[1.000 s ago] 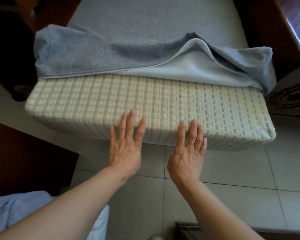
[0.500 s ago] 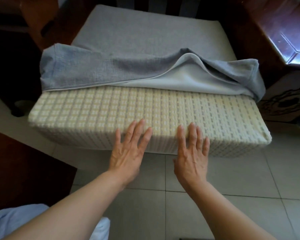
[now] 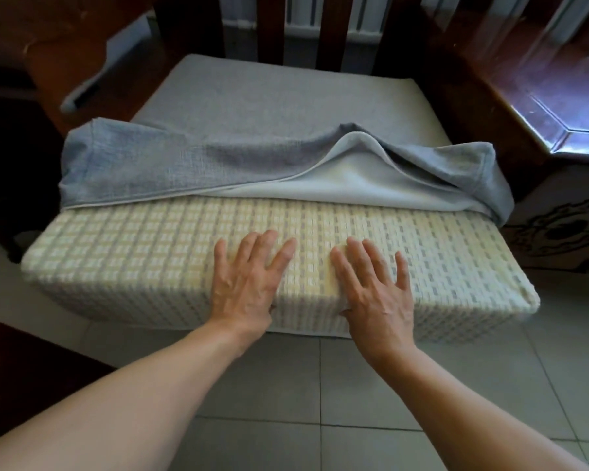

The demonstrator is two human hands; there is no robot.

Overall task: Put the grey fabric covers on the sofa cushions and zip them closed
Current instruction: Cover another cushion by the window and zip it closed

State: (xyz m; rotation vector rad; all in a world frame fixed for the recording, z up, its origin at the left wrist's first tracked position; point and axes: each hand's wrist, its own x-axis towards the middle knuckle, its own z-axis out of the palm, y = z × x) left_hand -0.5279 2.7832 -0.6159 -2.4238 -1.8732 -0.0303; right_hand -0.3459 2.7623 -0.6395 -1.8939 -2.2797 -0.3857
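While the wooden sofa frame [image 3: 456,83] fills the upper part of the picture, its dark slats standing along the top edge, a grey-covered seat cushion [image 3: 286,107] lies flat on it in the upper centre. Pale floor tiles [image 3: 303,402] occupy the lower centre and lower right.

Across the middle of the frame lies the uncovered cushion [image 3: 133,266], a thick block in cream woven check, its near long edge overhanging the tiles and its far part resting on the seat cushion. The grey fabric cover [image 3: 170,164] is drawn over the far part of this block only; its open mouth is rucked up right of centre, showing the pale lining [image 3: 347,178]. The cover's two corners hang slack at the left and right ends. Whether a zip runs along the open edge cannot be told.

Both forearms enter from the bottom corners and converge toward the centre. The left hand [image 3: 249,280] lies palm down on the top of the cushion at its near edge, fingers straight and spread, grasping nothing. The right hand [image 3: 374,287] lies just beside it, apart from it, likewise flat with fingers extended and slightly fanned, thumb down over the front face.
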